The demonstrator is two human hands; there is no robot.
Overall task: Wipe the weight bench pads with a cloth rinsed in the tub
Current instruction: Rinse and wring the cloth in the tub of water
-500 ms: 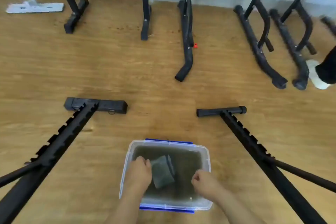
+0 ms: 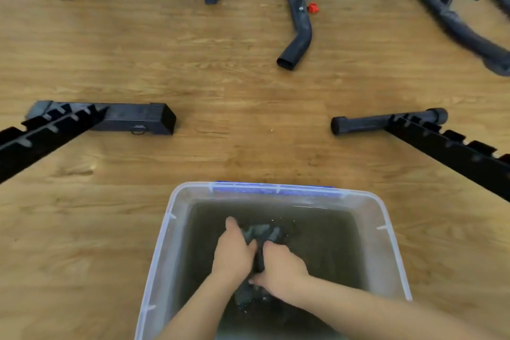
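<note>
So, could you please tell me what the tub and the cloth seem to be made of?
The tub looks like translucent plastic: its cloudy walls let the floor's colour through. The cloth seems a soft grey fabric, wet, since it bunches between both hands; its exact weave is too blurred to tell.

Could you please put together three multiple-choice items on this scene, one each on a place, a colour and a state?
1. Where is the cloth?
A. On the floor beside the tub
B. In the tub, in the water
C. Draped over a black frame

2. What colour is the strip along the tub's far rim?
A. Blue
B. Green
C. Yellow

3. What are the hands doing?
A. Both are bare and apart
B. Only one touches the cloth
C. Both are closed on the cloth, close together

Answers:
1 B: the dark cloth sits bunched inside the clear tub over murky water.
2 A: the rim strip is plainly blue.
3 C: the left hand and the right hand each have a grip on the cloth, nearly touching.
</note>
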